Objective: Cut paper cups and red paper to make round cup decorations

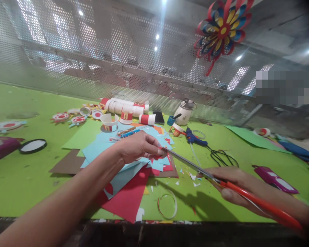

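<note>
My left hand (140, 146) reaches over a pile of light blue and red paper sheets (123, 171) and pinches a small red paper piece (161, 151) at its fingertips. My right hand (237, 187) grips red-handled scissors (221, 181), whose long blades point left and meet the red piece at my left fingertips. Small paper scraps (193, 176) lie on the green table (20, 178) below the blades.
A paper ring (167, 204) lies near the front edge. Behind the pile are paper cups (109, 121), stacked cups (128, 107), a blue glue gun (193, 137) with black cord, a white kettle (184, 113), a purple case (275, 179) and a perforated metal wall (92, 61).
</note>
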Demonstrator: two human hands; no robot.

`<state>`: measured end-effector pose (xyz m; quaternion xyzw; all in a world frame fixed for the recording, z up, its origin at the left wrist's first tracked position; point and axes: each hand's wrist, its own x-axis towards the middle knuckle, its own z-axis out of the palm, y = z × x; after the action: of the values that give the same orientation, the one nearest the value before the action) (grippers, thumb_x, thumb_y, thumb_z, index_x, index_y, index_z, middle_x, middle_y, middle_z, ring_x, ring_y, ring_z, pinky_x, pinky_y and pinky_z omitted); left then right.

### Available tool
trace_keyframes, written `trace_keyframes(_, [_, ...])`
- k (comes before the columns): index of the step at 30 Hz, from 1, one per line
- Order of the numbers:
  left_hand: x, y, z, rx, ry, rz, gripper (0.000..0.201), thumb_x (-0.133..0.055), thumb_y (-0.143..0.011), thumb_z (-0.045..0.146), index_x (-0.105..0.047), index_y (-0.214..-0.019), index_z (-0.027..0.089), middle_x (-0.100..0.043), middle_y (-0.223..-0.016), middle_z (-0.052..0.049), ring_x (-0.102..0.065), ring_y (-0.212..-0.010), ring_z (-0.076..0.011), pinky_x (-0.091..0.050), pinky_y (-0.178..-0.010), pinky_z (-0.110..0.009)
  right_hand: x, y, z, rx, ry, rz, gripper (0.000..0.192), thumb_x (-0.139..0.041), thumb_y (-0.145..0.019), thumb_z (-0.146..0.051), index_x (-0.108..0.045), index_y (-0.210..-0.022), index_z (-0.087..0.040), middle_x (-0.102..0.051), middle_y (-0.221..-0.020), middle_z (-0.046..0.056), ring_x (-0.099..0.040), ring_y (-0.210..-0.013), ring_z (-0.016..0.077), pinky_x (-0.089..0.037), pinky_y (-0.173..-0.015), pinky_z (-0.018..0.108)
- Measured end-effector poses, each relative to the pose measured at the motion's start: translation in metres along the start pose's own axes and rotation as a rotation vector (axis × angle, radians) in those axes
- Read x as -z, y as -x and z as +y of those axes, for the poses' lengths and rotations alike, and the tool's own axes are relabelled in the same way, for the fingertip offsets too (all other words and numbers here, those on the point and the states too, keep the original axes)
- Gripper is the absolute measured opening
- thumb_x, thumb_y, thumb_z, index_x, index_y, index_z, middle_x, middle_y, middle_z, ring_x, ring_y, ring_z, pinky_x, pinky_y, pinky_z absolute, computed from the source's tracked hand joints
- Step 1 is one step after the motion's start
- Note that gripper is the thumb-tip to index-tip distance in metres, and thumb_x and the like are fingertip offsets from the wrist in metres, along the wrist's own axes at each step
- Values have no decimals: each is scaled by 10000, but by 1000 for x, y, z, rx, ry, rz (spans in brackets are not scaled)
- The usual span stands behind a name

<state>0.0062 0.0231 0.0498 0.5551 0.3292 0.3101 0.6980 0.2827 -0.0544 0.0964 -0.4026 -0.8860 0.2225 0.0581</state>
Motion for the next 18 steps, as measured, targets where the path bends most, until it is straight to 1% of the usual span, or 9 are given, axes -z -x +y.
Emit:
trace_keyframes(4, [0,-1,0,6,15,7,94,-760,-593,157,-672,-591,125,-643,-595,-22,-504,-541,-78,-358,-554,-245,3,0,-5,-18,23,-1,584,-312,-884,-618,-649,-1120,-204,-653,-758,66,-585,-650,206,-493,-603,296])
trace_keyframes(7, [0,-1,-1,9,34,1,91,-756,-591,150,-670,-589,123,-641,-593,-21,-500,-537,-74,-353,-560,-247,3,1,-2,-13,31,-12,530,-366,-889,-576,-643,-1136,-198,-656,-769,66,-591,-663,207,-493,-614,297])
trace_keyframes(11, [0,-1,-2,0,33,-6,89,-753,-595,147,-668,-589,121,-640,-596,-20,-500,-541,-75,-345,-563,-249,1,2,5,-31,49,-27,449,-473,-875,-473,-618,-1171,-169,-667,-852,80,-615,-757,224,-497,-669,302])
trace_keyframes(13, [0,0,-2,-4,27,-8,89,-754,-598,151,-672,-594,118,-640,-601,-23,-501,-547,-78,-347,-570,-254,-1,2,6,-41,65,-28,440,-488,-870,-451,-620,-1166,-153,-664,-846,82,-616,-771,230,-495,-677,304])
trace_keyframes(16, [-1,0,-2,-3,20,-7,89,-751,-602,153,-671,-590,115,-635,-598,-22,-505,-556,-80,-345,-576,-255,-2,2,7,-43,73,-30,436,-490,-869,-455,-635,-1139,-145,-654,-794,70,-611,-742,226,-490,-653,299])
trace_keyframes(18, [-1,0,-1,2,17,-7,86,-748,-604,149,-671,-587,115,-635,-601,-23,-510,-562,-81,-347,-582,-254,-2,1,7,-32,66,-21,427,-501,-863,-462,-645,-1119,-152,-659,-806,71,-609,-735,222,-488,-652,296])
